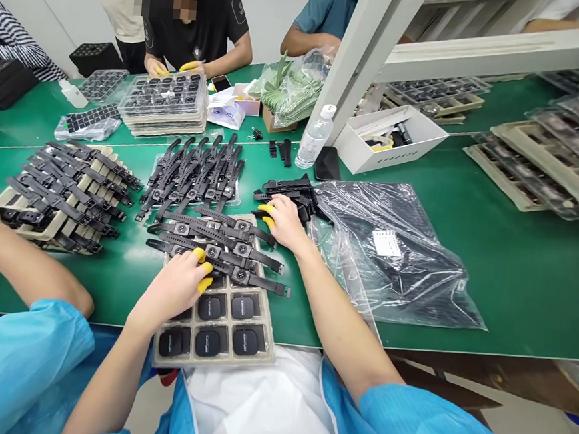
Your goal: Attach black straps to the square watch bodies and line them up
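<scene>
The left hand (pixel 171 288), at the lower centre of the frame, has its fingers bent and its yellow-capped fingertips (pixel 205 284) against the near row of black watches with black straps (pixel 241 249). Whether these fingers pinch a watch or only rest on it cannot be told. The right hand (pixel 286 225), at the centre, reaches into a loose pile of flat black straps (pixel 291 192). Its fingers are slightly bent; whether they have hold of a strap cannot be told.

The strapped watches lie crosswise over the upper part of a beige moulded plastic tray (pixel 212 363), lower centre. The tray's lower pockets hold square black watch bodies without straps (pixel 245 342).

Right of centre, beside the strap pile, lies a large clear plastic bag with dark contents (pixel 416 260), bearing a white label (pixel 386 243). Further strapped watches lie in rows (pixel 197 176) above the tray, and a stack of beige trays (pixel 84 197) with strapped watches stands at left.

At upper centre, a clear bottle with a white cap (pixel 316 139) stands near an open white box (pixel 394 155). All rest on a green tabletop (pixel 539 283). At upper left, a person in a black shirt (pixel 210 10) sits behind stacked clear trays (pixel 165 103).
</scene>
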